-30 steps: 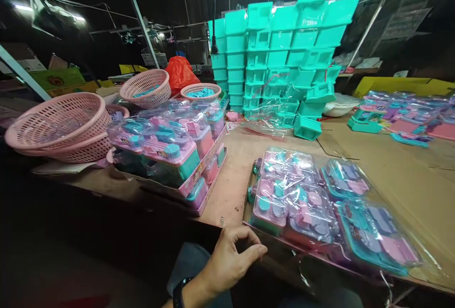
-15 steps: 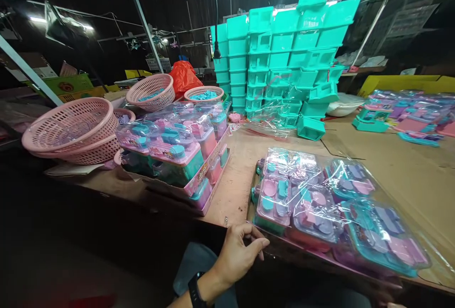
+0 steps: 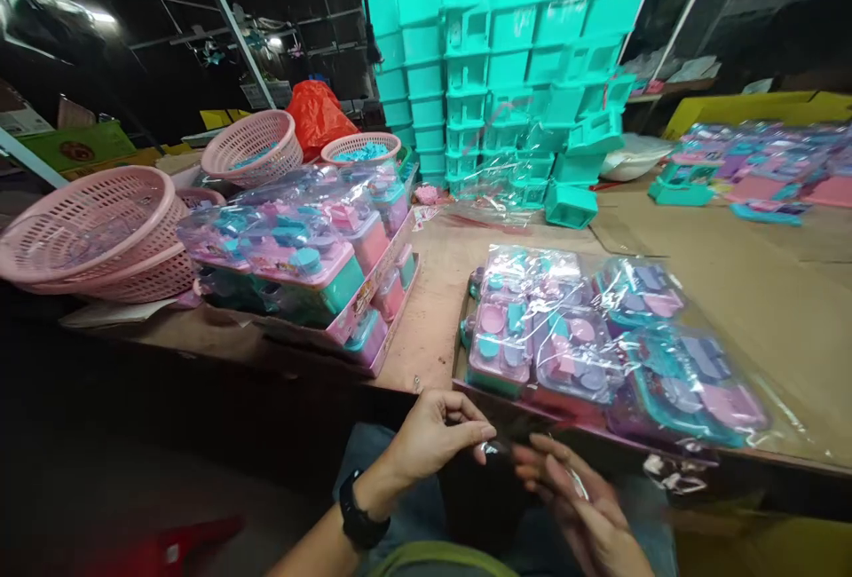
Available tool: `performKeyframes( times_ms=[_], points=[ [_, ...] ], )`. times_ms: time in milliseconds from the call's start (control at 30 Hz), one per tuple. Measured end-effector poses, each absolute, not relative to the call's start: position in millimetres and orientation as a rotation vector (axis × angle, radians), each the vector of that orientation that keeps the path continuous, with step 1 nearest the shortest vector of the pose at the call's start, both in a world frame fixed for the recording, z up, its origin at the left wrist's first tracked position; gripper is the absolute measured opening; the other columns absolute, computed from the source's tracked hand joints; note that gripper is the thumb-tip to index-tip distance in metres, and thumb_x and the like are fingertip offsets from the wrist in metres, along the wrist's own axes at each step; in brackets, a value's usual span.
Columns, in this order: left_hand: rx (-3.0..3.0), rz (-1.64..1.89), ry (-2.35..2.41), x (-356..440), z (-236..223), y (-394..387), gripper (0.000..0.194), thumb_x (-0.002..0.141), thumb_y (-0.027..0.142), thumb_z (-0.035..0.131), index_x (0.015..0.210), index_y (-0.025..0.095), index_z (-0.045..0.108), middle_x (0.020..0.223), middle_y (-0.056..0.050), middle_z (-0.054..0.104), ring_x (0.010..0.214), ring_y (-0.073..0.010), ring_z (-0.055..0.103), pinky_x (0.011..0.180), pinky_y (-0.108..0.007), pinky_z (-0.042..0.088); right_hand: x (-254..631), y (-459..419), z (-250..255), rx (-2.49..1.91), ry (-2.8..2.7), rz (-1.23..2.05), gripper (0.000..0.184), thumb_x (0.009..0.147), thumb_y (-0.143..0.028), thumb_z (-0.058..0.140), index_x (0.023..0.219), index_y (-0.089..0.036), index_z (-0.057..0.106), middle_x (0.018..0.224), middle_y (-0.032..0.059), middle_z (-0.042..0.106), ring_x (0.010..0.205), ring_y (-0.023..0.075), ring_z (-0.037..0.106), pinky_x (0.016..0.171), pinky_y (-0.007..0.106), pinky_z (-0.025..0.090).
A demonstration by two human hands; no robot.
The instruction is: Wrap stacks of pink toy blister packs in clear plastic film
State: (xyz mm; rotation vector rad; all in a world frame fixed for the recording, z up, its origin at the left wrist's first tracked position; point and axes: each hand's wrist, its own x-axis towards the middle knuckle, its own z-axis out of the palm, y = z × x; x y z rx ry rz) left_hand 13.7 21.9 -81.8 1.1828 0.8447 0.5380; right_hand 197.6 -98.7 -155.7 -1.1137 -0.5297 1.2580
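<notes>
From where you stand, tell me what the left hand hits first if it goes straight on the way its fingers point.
Probably the right hand: the left hand points at its fingertips, close by, though depth is unclear.

room dark | ceiling lamp (image 3: 99,18) lit | wooden table (image 3: 439,293)

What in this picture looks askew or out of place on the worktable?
One teal box lies tipped on the table in front of the tall stack of teal boxes, apart from its rows. The wrapped toy pack juts over the table's front edge, above both hands.
</notes>
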Motion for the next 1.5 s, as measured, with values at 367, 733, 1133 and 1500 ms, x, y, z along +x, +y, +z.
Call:
performKeyframes(
  times_ms=[367,733,1133,1500],
  points=[
    [1.012,0.498,0.707,2.5,-86.3,15.5,0.045,0.064,0.052,0.093,0.06,0.015,0.067,0.054,0.0,0.069,0.053,-0.0089,0.058,0.063,-0.023,0.041,172.1,-57.3,-119.9,-1.139,-0.995,1.239,0.031,0.086,-0.051,0.079,0.107,-0.029,0.081,0.112,0.0091,0.077,0.103,0.0246,0.074,0.092,0.029,0.06],
    [0.984,0.527,0.684,3.2,-90.5,11.4,0.057,0.06,0.064,0.092,0.055,0.016,0.06,0.044,0.003,0.059,0.044,-0.0068,0.048,0.054,-0.022,0.035,166.2,-59.0,-130.6,-0.993,-1.018,1.2,0.013,0.087,-0.039,0.082,0.092,-0.028,0.078,0.092,0.0036,0.073,0.089,0.0143,0.07,0.083,0.016,0.056],
    [0.89,0.429,0.617,3.9,-94.5,11.0,0.06,0.061,0.062,0.093,0.052,0.016,0.057,0.04,0.004,0.054,0.037,-0.0053,0.046,0.046,-0.02,0.032,155.2,-61.4,-121.2,-0.856,-1.071,1.047,0.005,0.09,-0.028,0.079,0.094,-0.03,0.076,0.09,0.0019,0.068,0.078,0.0137,0.069,0.068,0.02,0.06],
    [0.883,0.611,0.584,1.8,-83.4,16.4,0.034,0.064,0.032,0.097,0.082,0.013,0.076,0.075,0.0,0.069,0.07,-0.0088,0.06,0.068,-0.02,0.045,153.1,-63.1,-112.8,-0.963,-1.224,0.837,0.01,0.095,-0.025,0.071,0.086,-0.025,0.066,0.083,-0.0012,0.063,0.077,0.0089,0.064,0.069,0.012,0.053]
  ],
)
